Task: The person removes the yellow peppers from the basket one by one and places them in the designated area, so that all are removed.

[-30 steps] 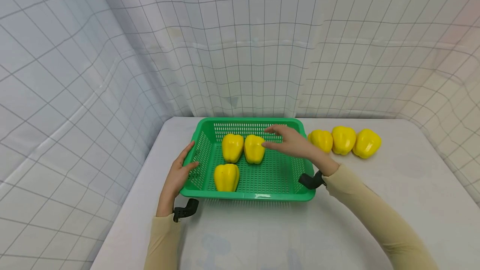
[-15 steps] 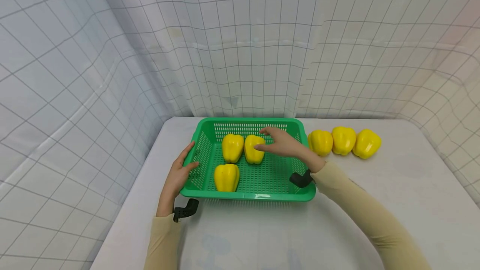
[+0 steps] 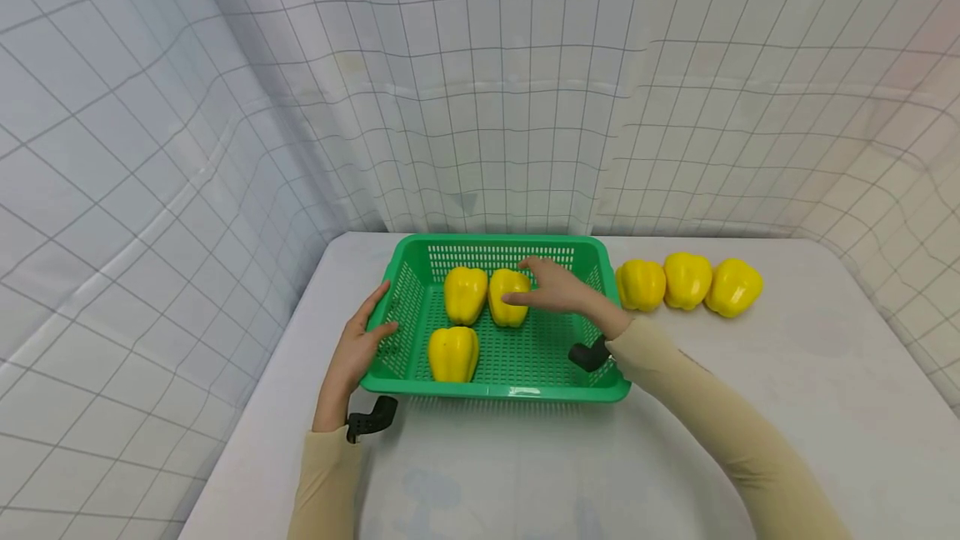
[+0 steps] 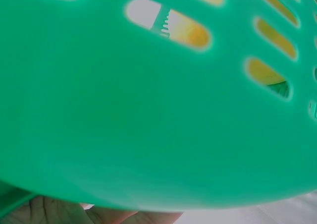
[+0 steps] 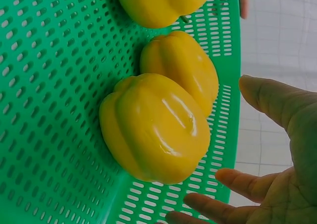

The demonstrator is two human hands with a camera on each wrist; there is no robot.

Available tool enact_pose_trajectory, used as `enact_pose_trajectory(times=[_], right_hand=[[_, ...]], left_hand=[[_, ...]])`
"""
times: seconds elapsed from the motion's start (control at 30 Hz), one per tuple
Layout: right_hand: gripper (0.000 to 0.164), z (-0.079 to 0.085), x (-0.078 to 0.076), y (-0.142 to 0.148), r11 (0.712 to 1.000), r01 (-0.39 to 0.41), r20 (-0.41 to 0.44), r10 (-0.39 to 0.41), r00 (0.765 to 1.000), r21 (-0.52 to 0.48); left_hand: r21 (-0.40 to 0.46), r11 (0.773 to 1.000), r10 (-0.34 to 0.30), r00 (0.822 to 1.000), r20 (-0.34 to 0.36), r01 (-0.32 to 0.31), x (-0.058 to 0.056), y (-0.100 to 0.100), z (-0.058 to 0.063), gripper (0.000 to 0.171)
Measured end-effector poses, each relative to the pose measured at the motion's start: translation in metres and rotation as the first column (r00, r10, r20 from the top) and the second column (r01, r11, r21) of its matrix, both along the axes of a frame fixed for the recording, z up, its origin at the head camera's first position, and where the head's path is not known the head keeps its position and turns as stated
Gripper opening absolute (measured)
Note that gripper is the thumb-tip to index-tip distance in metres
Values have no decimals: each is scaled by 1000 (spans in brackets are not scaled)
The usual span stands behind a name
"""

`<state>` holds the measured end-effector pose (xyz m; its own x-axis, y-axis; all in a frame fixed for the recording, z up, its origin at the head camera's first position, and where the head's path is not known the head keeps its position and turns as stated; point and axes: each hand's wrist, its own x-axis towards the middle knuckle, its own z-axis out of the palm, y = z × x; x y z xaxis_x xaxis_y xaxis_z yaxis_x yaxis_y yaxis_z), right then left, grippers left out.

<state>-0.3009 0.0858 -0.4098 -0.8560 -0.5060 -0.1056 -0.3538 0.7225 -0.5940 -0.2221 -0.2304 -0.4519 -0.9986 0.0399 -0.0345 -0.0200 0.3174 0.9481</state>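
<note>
A green plastic basket (image 3: pixel 495 391) holds three yellow bell peppers: one at the back left (image 3: pixel 465 296), one beside it (image 3: pixel 504 311) and one at the front left (image 3: pixel 453 355). My left hand (image 3: pixel 357 348) grips the basket's left side, thumb over the rim and fingers along the outer wall. In the left wrist view the green wall (image 4: pixel 124 110) hides most of that hand. My right hand (image 3: pixel 558 286) hovers over the basket at the second back pepper, thumb and fingers spread. The right wrist view shows a gap between these fingers and the nearest pepper (image 5: pixel 156 130).
Several things share the white table (image 3: pixel 810 382). Right of the basket, three more yellow bell peppers lie in a row: left (image 3: pixel 642 284), middle (image 3: pixel 687 281) and right (image 3: pixel 734 287). A white curtain with a grid pattern (image 3: pixel 517 107) hangs behind and at both sides.
My right hand has moved left and slightly down over the basket, toward the second back pepper. The left hand, the basket and all the peppers have kept their places.
</note>
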Motion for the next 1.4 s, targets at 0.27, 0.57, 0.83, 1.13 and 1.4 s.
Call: enact_pose_trajectory(times=[0.27,0.57,0.83,1.13,1.4], right_hand=[[81,-3,-2,-7,999,39,63,-41,997,35],[90,-11,-7,-11,996,77,109,-81,991,41],[93,-15,-8,-15,994,104,163,-109,981,43],[93,-17,-9,-19,991,133,182,-137,974,33],[94,-20,-12,-24,986,163,180,-167,969,39]], left_hand=[[29,1000,-12,999,30,11,8,7,19,63],[20,1000,-9,1000,30,8,15,14,33,62],[21,1000,-13,999,33,12,13,12,29,62],[15,1000,-17,999,32,16,13,12,29,63],[12,1000,-6,1000,7,6,-1,0,1,63]])
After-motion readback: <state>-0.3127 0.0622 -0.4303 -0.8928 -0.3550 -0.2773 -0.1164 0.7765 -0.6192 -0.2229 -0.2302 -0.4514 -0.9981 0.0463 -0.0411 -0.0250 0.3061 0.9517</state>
